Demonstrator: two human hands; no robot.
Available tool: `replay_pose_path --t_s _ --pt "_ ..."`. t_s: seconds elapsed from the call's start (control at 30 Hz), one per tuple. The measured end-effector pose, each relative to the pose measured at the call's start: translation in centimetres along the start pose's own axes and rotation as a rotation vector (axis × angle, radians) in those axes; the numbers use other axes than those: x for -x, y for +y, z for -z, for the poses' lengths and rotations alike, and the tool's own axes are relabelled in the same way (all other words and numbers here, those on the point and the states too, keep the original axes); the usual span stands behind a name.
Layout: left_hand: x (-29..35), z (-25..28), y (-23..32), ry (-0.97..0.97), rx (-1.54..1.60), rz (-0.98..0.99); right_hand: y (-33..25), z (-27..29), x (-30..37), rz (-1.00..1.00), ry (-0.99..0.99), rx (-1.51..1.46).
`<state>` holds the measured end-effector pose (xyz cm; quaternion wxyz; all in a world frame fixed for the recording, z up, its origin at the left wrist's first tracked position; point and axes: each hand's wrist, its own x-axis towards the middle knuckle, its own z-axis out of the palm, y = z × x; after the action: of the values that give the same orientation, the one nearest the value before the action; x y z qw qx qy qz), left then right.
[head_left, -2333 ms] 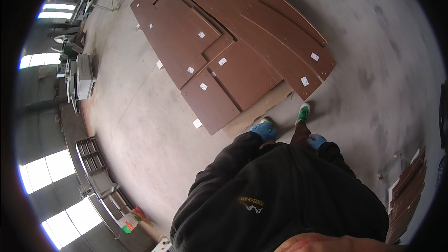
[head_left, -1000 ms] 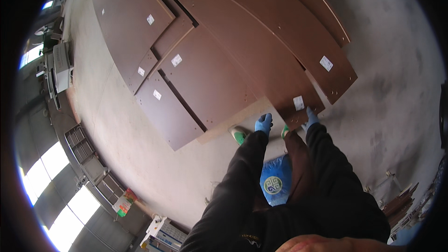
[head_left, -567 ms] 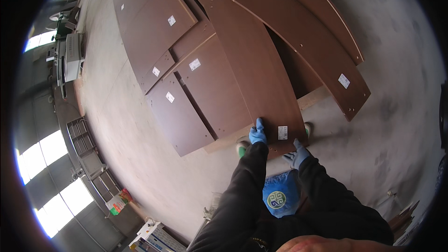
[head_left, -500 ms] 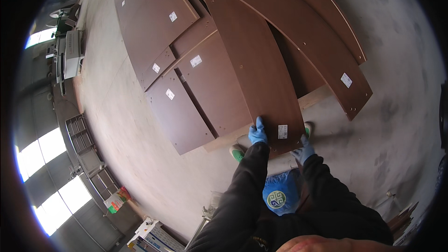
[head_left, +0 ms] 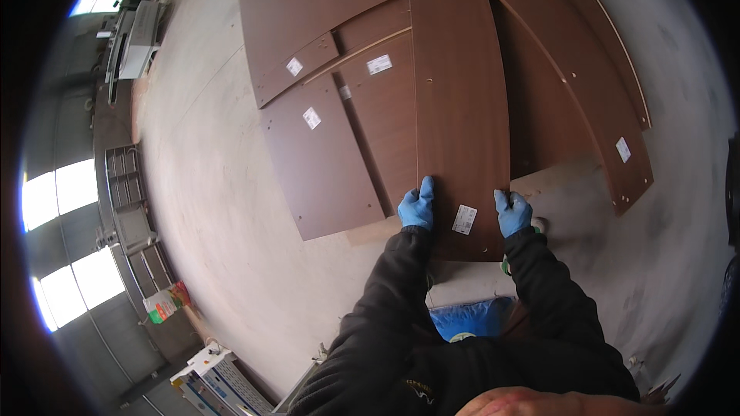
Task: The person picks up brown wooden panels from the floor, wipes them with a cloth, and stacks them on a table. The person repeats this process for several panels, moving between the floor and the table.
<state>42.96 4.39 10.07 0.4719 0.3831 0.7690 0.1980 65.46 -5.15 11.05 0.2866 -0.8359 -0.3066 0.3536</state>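
Both my hands wear blue gloves and grip the near end of a long brown board [head_left: 462, 131]. My left hand [head_left: 417, 204] is closed on its left edge, thumb on top. Opposite it, my right hand [head_left: 513, 213] clasps the right edge the same way. A white label [head_left: 464, 219] is stuck on the board between them. Fingers under the board are hidden. To the right lies a similar brown board [head_left: 597, 119] with a label near its end. Wider brown panels [head_left: 320, 162] spread out on the left, some overlapping.
Grey concrete floor [head_left: 208, 185] surrounds the boards. A blue bag or cloth [head_left: 474, 317] is just in front of my body. Along the left stand a metal rack [head_left: 127, 177] and machinery [head_left: 142, 38]. A white-and-blue stack [head_left: 220, 381] is at lower left.
My right hand has shifted from the board's near corner up onto its right edge. The board has swung straighter toward me, and the whole view has turned somewhat.
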Motion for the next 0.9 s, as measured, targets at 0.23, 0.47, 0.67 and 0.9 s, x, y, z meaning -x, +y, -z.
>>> replay_pose_path --t_s 0.23,0.47,0.67,0.9 --pt "-2.2 7.5 -0.1 0.071 0.118 -0.065 -5.2 -5.7 2.6 0.079 -0.048 -0.137" --pt "-7.0 17.3 -0.1 0.186 0.387 -0.275 -14.4 -11.9 2.1 0.449 -0.050 -0.129" --pt "-11.3 26.1 -2.6 0.207 0.405 -0.333 -20.5 -20.7 3.0 0.473 -0.212 -0.050" --pt "-16.2 33.3 -8.5 0.290 0.359 -0.264 -23.0 -29.4 6.9 0.439 -0.294 0.078"
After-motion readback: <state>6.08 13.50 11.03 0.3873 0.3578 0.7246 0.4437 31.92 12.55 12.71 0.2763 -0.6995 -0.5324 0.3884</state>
